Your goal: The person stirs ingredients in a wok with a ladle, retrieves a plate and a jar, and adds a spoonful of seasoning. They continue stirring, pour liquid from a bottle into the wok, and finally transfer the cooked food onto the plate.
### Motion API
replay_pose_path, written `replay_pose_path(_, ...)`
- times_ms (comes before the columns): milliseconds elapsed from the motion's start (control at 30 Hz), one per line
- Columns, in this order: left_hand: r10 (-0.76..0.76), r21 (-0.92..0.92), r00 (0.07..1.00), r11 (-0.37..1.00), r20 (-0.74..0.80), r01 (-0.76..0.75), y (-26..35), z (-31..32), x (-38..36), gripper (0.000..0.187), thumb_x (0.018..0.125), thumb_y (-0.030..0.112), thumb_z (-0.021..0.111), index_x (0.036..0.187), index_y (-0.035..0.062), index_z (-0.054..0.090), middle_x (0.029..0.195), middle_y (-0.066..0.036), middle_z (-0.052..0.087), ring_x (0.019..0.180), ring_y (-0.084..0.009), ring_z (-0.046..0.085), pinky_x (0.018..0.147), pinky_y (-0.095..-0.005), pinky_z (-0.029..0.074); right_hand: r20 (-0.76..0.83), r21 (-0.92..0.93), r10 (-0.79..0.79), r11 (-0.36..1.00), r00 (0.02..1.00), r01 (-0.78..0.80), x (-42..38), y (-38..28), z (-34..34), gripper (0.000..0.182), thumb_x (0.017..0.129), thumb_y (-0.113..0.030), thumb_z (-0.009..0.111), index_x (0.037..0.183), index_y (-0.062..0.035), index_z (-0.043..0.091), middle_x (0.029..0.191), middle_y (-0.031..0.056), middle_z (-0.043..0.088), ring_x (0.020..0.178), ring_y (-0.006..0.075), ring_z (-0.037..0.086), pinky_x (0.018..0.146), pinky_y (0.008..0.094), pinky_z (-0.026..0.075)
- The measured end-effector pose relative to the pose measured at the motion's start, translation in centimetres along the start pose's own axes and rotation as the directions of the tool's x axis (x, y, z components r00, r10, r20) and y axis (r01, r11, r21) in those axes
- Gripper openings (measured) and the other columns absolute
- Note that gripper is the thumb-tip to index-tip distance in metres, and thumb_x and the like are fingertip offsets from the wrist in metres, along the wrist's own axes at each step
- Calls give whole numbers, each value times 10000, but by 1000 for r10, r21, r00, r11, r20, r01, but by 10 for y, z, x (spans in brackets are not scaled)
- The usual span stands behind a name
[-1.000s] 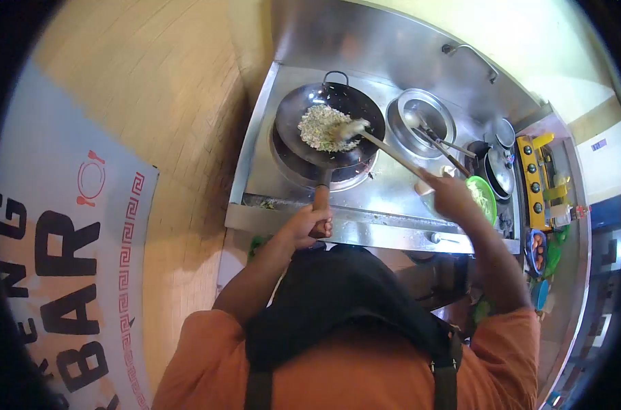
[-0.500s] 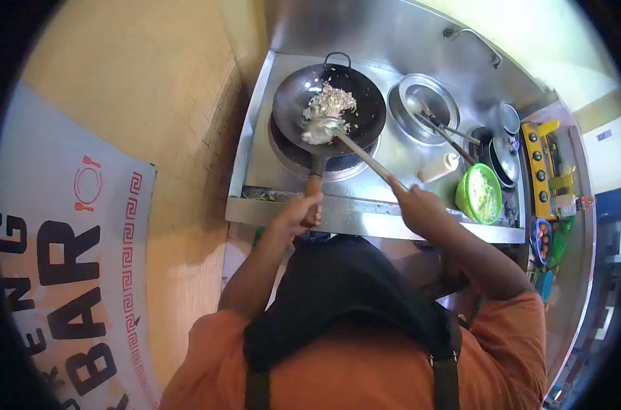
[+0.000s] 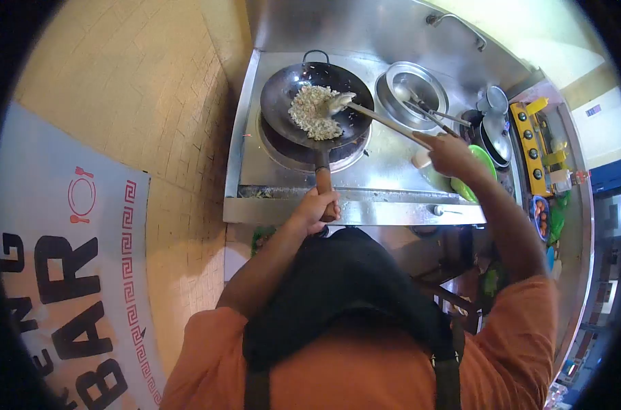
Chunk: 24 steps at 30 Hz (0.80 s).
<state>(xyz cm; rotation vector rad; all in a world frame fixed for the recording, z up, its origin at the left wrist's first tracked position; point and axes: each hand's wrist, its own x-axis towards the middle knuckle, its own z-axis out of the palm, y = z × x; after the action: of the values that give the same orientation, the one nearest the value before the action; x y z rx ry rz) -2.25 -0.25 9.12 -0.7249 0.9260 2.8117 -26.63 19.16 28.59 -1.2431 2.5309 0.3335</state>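
Observation:
A dark wok [image 3: 273, 109] rests over the round burner, with pale chopped food that looks like fried rice [image 3: 310, 113] spread in its middle and left. My left hand [image 3: 315, 208] is closed around the wok's wooden handle, close to the stove's front edge. In my right hand [image 3: 450, 156] is the long handle of a wok ladle [image 3: 392, 126]. The ladle's metal head [image 3: 340, 102] lies against the right side of the food, inside the wok. Part of the green bowl is hidden behind my right hand and forearm.
Right of the wok stands a metal pot [image 3: 430, 76] with ladles in it. The green bowl [image 3: 485, 158] and a pale bottle [image 3: 421, 160] are near my right hand. Lidded pans [image 3: 495, 140] and a yellow burner unit [image 3: 531, 147] stand farther right. A wall [image 3: 194, 102] borders the left.
The ladle's head has moved right and up within the wok, and my right hand has shifted right and up. The food now lies more spread out. My left hand still grips the handle.

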Motion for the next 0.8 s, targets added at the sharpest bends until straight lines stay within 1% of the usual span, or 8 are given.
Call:
replay_pose_path(133,15,-55,1000,998,-7,-15,-5,-15,9,168,859,64,615,930,61,463,687,-62,529,547,-206,562,495,-361,496,-264,363,55,931,963,46,44,-9,62,543,873,-147,536,1404,-144,423,1118,277,611,1047,404,604,928,445,450)
replay_pose_path(200,29,-24,999,999,-21,-30,-12,-17,11,184,856,58,617,942,64,454,690,-62,529,550,-204,562,494,-358,497,-296,406,103,913,950,27,76,-18,96,540,891,-165,520,1417,-137,403,978,247,658,826,366,666,765,431,523)
replay_pose_path(233,65,14,997,998,-31,-65,-9,-17,15,201,854,52,619,953,66,445,692,-61,529,554,-201,562,494,-356,497,59,671,152,726,987,-152,48,-54,39,500,898,-179,498,1388,-106,432,767,171,629,585,276,613,528,405,503)
replay_pose_path(333,91,27,995,996,-38,-90,-10,-17,14,224,850,50,625,965,69,433,690,-62,520,562,-193,556,493,-352,495,286,854,39,444,958,-273,32,-50,28,495,923,-205,497,1407,-135,425,644,40,508,460,126,471,390,281,409)
replay_pose_path(533,74,-73,997,994,-34,-76,-15,-19,20,245,848,44,625,985,78,425,698,-56,520,573,-185,558,492,-348,495,248,937,47,243,968,-252,45,-63,32,498,938,-225,489,1427,-164,412,631,-7,441,448,92,430,381,257,393)
replay_pose_path(667,58,-96,998,994,-23,-60,-13,-25,19,247,848,46,627,990,84,429,712,-51,520,575,-185,558,493,-355,495,290,664,25,714,957,-220,16,-39,26,523,926,-193,482,1435,-131,383,630,81,552,542,177,572,454,349,477)
replay_pose_path(733,88,-69,995,994,34,-86,-14,-26,20,245,847,48,633,989,88,437,712,-50,515,569,-186,553,483,-363,491,-162,99,-75,991,984,92,38,-30,71,545,907,-139,446,1442,-120,347,740,212,640,637,344,639,578,480,507)
replay_pose_path(800,79,-75,997,994,10,-78,-10,-20,21,219,854,61,630,972,82,447,704,-52,513,561,-186,549,477,-369,490,-133,125,51,992,990,-35,63,-66,57,573,872,-91,441,1434,-97,331,836,278,640,746,448,629,700,545,487)
